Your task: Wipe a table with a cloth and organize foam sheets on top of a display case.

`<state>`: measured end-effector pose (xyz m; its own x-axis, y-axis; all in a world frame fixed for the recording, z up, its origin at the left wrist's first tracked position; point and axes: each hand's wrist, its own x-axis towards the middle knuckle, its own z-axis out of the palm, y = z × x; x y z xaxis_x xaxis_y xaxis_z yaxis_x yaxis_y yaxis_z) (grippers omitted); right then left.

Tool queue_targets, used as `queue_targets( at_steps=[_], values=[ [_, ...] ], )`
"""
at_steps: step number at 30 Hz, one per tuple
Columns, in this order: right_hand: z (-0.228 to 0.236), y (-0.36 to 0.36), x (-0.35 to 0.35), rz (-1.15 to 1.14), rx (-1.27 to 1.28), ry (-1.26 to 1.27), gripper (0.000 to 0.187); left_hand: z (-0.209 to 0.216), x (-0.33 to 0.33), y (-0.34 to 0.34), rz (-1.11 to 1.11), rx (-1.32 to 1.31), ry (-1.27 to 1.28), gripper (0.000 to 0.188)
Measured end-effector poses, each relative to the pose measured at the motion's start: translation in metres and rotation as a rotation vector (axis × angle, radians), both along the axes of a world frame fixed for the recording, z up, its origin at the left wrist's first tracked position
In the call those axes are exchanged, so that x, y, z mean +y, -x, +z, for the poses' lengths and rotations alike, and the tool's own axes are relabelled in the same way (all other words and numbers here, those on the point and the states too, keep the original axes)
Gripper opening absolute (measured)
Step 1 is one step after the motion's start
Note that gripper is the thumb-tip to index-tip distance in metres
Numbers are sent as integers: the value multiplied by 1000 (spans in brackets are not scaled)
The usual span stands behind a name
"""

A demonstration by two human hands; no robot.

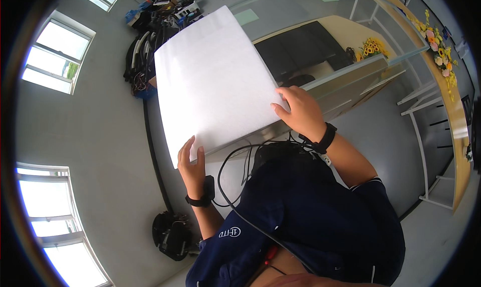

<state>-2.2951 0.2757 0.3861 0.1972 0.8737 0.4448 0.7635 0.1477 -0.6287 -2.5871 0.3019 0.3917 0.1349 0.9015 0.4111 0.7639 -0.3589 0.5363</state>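
Grey floor and grey walls all around, with bright windows (57, 56) off to the left and a glass tabletop (320, 16) stretching away up top. Under the glass sits a wooden desk (345, 31) with yellow flowers (375, 47) on it, and more flowers (441, 51) run along the right wall. A tangle of cables and gear (150, 41) is piled on the floor at the upper left, and a black bag (173, 234) lies on the floor lower down.

Main thing is a big white sheet (215, 81), held up in front of the person over the near edge of the glass, tilted so one corner points away. Left hand (191, 161) pinches the bottom corner, fingers curled up over the front face, wrist bent back, forearm coming straight up from below with a black band on it. Right hand (299, 111) clamps the right edge, thumb on the front side and fingers wrapped round, arm bent at the elbow and coming in from the lower right, also wearing a black wristband. Both hands are closed on the sheet.
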Motion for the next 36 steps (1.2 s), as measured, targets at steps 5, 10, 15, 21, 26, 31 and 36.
queue_targets(
  at_steps=[5, 10, 15, 21, 26, 31, 36],
  values=[
    [4, 5, -2, 3, 14, -21, 29, -3, -1, -2, 27, -31, -15, 23],
    [-5, 2, 0, 42, 129, 22, 30, -6, -2, -2, 21, -76, -20, 20],
    [-6, -2, 1, 39, 280, 99, 29, -5, -7, -3, -9, -120, -33, 18],
    [-5, -2, 0, 28, 259, 173, 31, -10, -6, -2, -25, -155, -39, 17],
    [-11, -3, -1, 35, 268, 130, 31, -10, -7, -2, -25, -194, -24, 17],
    [-12, -2, -3, 58, 316, 122, 31, -10, -7, -2, -26, -184, -29, 17],
    [-13, -3, -6, 70, 324, 103, 30, -11, -10, -3, -23, -180, -23, 16]
  ],
)
